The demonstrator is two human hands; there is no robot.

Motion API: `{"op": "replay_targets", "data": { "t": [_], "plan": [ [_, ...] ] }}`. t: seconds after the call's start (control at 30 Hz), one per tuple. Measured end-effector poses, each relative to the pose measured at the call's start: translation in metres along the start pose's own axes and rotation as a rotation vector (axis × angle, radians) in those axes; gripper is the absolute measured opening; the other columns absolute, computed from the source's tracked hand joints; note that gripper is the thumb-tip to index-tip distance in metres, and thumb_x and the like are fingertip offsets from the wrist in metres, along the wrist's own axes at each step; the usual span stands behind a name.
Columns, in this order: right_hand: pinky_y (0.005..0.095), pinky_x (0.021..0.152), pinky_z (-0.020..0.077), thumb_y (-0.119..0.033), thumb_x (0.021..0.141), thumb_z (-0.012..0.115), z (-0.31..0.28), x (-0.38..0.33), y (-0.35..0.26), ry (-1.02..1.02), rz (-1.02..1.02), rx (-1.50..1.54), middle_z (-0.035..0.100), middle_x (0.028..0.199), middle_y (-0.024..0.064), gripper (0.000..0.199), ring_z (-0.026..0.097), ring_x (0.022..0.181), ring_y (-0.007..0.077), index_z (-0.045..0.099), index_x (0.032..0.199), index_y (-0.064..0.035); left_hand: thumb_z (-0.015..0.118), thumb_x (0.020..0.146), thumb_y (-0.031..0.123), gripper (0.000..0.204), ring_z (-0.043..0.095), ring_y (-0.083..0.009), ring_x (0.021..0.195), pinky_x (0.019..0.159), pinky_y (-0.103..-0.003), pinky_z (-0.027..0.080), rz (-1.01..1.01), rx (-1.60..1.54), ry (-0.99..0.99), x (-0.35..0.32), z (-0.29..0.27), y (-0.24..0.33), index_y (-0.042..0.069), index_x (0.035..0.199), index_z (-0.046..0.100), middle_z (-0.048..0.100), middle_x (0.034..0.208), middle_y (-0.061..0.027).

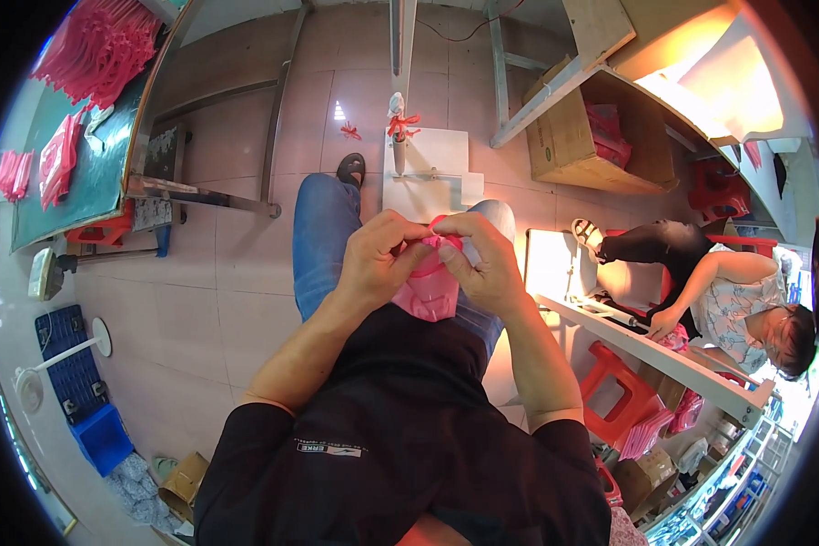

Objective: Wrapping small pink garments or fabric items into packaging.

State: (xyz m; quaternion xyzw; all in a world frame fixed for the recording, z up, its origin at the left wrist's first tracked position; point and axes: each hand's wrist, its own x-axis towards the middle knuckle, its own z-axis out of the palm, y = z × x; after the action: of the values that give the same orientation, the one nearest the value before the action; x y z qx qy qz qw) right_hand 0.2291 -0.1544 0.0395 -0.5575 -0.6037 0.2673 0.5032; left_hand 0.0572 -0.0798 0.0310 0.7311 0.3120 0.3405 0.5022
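Note:
A pink plastic bag (428, 298) hangs between my hands above my lap, its lower part loose and slightly see-through. My left hand (370, 259) pinches the gathered top edge from the left, thumb and fingers pressed together. From the right, my right hand (489, 262) grips the same gathered edge, its thumb against the pink film. The fingertips of both hands nearly meet there, and they partly hide the top of the bag. Beyond my hands, a bunch of red ties (400, 125) hangs on an upright metal post with a white top.
Pink bundles (100, 45) lie on a green-topped table (109, 187) at the far left. A cardboard box (555, 150) with pink packs stands at the far right. To the right, a co-worker (746, 300) sits by a bench near a red stool (610, 387). Red scraps (350, 132) lie on the floor.

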Motion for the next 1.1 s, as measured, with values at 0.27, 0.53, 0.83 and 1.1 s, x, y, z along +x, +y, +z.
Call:
{"op": "replay_targets", "data": {
  "t": [0.27,0.53,0.83,1.1],
  "plan": [
    [0.0334,0.074,0.0512,-0.006,0.087,0.069,-0.007,0.001,-0.001,-0.038,-0.011,0.022,0.062,0.092,0.0098,0.014,0.062,0.084,0.0244,0.061,0.098,-0.0022,0.075,0.079,0.010,0.019,0.060,-0.0257,0.088,0.079,-0.036,0.047,0.259,0.108,-0.097,0.012,-0.004,0.001,0.005,0.094,0.065,0.062,0.092,-0.0089],
    [0.0326,0.075,0.0504,-0.020,0.094,0.065,-0.018,0.003,0.000,-0.092,-0.095,0.042,0.063,0.090,0.0081,0.018,0.062,0.082,0.0235,0.061,0.098,-0.0033,0.077,0.079,0.010,0.020,0.056,-0.0227,0.088,0.080,-0.033,0.044,0.193,-0.082,-0.372,0.019,-0.025,-0.007,0.006,0.089,0.061,0.061,0.092,-0.0060],
    [0.0313,0.081,0.0495,-0.022,0.091,0.070,-0.001,0.005,0.005,0.215,0.038,-0.097,0.061,0.101,0.0094,0.028,0.059,0.091,0.0192,0.058,0.106,-0.0015,0.078,0.076,0.010,0.019,0.056,-0.0242,0.067,0.061,-0.035,0.038,0.298,0.392,0.054,0.015,-0.008,0.007,0.009,0.087,0.063,0.060,0.074,-0.0048],
    [0.0342,0.074,0.0504,-0.010,0.085,0.073,0.028,-0.002,0.020,0.171,0.171,0.007,0.061,0.097,0.0126,0.025,0.061,0.084,0.0268,0.059,0.103,-0.0008,0.072,0.082,0.008,0.024,0.065,-0.0253,0.075,0.070,-0.035,0.048,0.227,0.303,0.051,0.000,0.020,-0.002,0.005,0.103,0.063,0.066,0.087,-0.0072]
  ]
}}
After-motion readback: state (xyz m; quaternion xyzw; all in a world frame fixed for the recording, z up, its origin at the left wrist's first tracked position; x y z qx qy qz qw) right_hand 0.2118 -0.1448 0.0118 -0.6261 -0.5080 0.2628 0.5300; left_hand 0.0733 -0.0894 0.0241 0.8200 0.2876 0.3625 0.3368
